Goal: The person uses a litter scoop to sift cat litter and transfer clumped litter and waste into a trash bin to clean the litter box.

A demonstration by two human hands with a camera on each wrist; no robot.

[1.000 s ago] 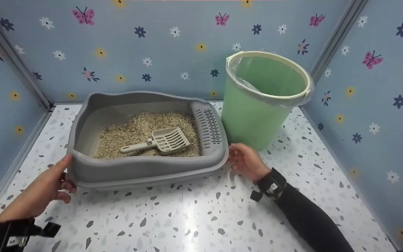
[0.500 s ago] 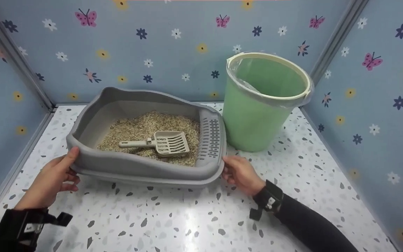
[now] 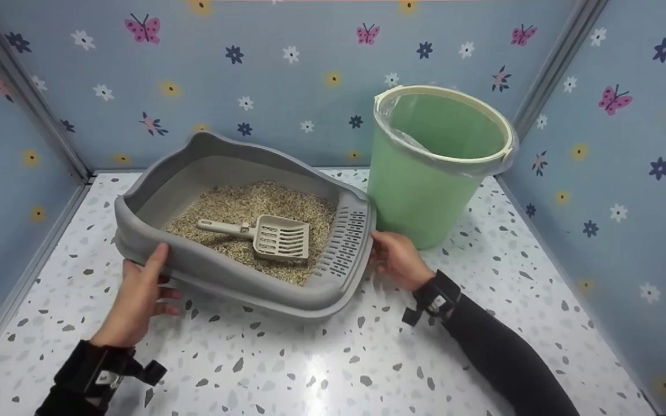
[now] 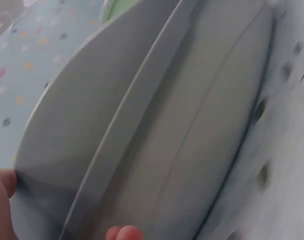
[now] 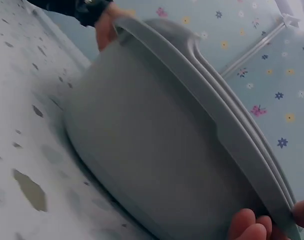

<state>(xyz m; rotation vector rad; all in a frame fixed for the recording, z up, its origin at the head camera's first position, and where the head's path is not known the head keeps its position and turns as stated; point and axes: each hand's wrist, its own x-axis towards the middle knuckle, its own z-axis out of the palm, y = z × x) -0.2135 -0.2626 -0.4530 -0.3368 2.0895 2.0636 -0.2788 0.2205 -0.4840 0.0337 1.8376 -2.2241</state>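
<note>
A grey litter box [image 3: 240, 283] stands turned at an angle on the speckled surface, its slotted step end to the right. Pale litter [image 3: 275, 196] fills its floor, and a beige litter scoop [image 3: 281, 238] lies on top, handle to the left. My left hand [image 3: 133, 300] grips the front left wall, thumb on the outside and fingers beneath the flange. In the left wrist view its fingertips [image 4: 125, 233] show under that edge. At the step end my right hand [image 3: 402, 260] holds the rim; its fingertips [image 5: 247, 225] curl below the lip in the right wrist view.
A green bin [image 3: 420, 202] with a cream rim and clear liner stands at the back right, close beside the box. Blue flowered panels [image 3: 287, 86] wall in the back and both sides. The speckled surface [image 3: 287, 370] runs along the front.
The litter box has turned clockwise as I look down: its far left corner swung back and right, its step end came forward. My left hand slid right along the front wall; the right stayed near the step end.
</note>
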